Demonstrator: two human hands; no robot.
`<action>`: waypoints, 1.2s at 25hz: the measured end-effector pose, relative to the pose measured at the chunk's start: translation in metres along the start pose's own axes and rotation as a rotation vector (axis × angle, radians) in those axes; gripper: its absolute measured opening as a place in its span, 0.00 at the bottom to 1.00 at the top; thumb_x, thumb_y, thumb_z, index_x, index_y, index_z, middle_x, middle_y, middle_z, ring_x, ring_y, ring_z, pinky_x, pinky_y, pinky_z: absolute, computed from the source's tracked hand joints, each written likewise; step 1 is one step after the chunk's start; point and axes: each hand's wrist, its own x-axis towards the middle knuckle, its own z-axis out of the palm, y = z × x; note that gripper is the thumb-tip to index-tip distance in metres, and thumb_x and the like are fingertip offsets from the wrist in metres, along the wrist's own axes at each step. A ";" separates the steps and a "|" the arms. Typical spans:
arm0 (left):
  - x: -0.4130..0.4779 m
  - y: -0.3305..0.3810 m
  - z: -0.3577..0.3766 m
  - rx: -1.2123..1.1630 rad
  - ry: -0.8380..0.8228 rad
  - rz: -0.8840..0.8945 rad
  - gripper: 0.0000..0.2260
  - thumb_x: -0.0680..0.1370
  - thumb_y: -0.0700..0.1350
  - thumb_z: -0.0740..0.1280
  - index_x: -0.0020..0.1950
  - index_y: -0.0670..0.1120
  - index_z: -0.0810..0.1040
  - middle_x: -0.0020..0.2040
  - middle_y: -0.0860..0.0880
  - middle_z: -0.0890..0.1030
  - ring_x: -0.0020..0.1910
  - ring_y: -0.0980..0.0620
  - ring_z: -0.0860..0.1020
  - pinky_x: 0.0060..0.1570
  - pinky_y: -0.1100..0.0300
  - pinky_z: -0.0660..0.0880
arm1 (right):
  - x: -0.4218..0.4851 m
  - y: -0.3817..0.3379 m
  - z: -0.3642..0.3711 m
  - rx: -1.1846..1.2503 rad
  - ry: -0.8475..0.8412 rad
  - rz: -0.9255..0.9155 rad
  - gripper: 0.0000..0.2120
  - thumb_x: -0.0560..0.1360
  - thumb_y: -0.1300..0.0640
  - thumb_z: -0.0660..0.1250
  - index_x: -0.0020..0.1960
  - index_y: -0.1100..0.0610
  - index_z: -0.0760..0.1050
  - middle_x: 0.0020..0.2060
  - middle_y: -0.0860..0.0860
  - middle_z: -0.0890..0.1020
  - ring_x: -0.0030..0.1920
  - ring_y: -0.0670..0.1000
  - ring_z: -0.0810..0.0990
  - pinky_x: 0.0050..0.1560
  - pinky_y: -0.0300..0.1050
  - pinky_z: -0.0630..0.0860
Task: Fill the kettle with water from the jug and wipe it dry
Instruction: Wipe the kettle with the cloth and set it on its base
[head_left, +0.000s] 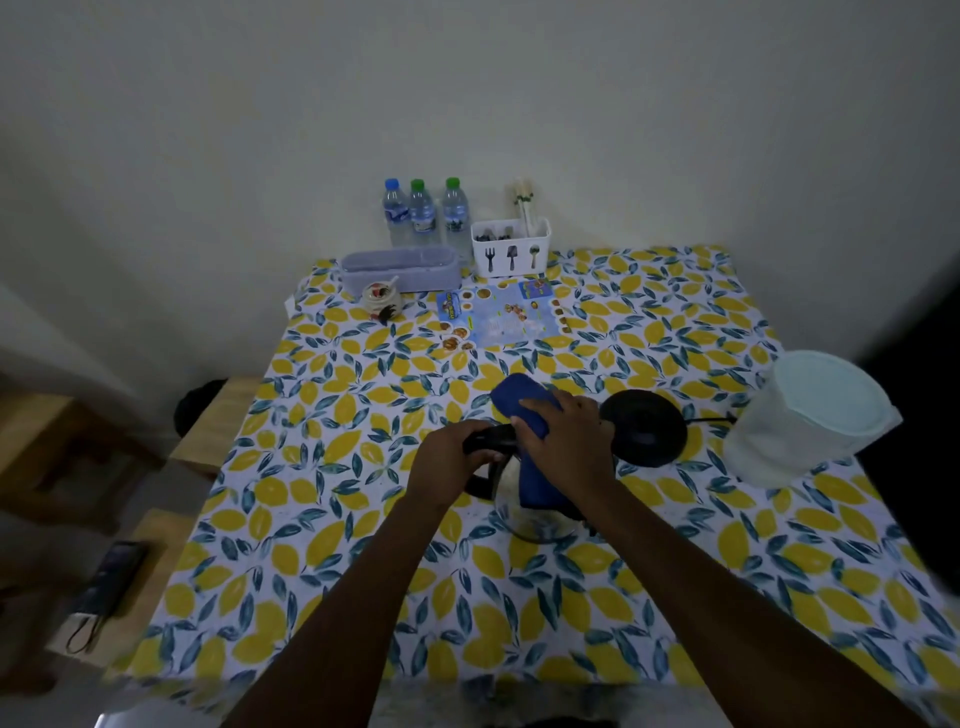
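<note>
Your head view is dim and flat, with a greenish-grey cast on the wall (519, 104) and no clear light source or hard shadows. Wide-angle distortion bows the lemon-print tablecloth (337, 519) and darkens the right corners to black. The near table edge smears into blur; your forearms read as dark, low-detail shapes.

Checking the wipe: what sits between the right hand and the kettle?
Head view: the blue cloth lies under the right hand, draped over the kettle.
</note>
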 end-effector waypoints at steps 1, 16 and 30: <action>0.000 -0.001 0.000 -0.009 0.004 -0.007 0.17 0.74 0.47 0.72 0.61 0.46 0.78 0.57 0.44 0.83 0.55 0.45 0.79 0.50 0.65 0.68 | 0.009 -0.002 -0.003 0.030 -0.058 0.063 0.23 0.75 0.35 0.55 0.63 0.43 0.74 0.67 0.51 0.73 0.67 0.61 0.67 0.60 0.64 0.68; 0.005 -0.017 -0.006 -0.129 -0.079 -0.129 0.13 0.68 0.48 0.76 0.49 0.46 0.79 0.44 0.45 0.83 0.44 0.48 0.80 0.42 0.53 0.76 | 0.004 -0.021 -0.001 -0.330 -0.007 -0.189 0.20 0.77 0.41 0.56 0.60 0.49 0.77 0.62 0.53 0.78 0.62 0.63 0.71 0.54 0.61 0.72; -0.001 -0.011 -0.012 -0.056 -0.114 -0.103 0.12 0.72 0.45 0.74 0.54 0.46 0.79 0.47 0.44 0.82 0.45 0.48 0.78 0.43 0.58 0.71 | 0.049 0.016 -0.019 0.136 -0.281 -0.188 0.15 0.77 0.44 0.62 0.55 0.52 0.80 0.52 0.56 0.82 0.53 0.60 0.76 0.63 0.59 0.66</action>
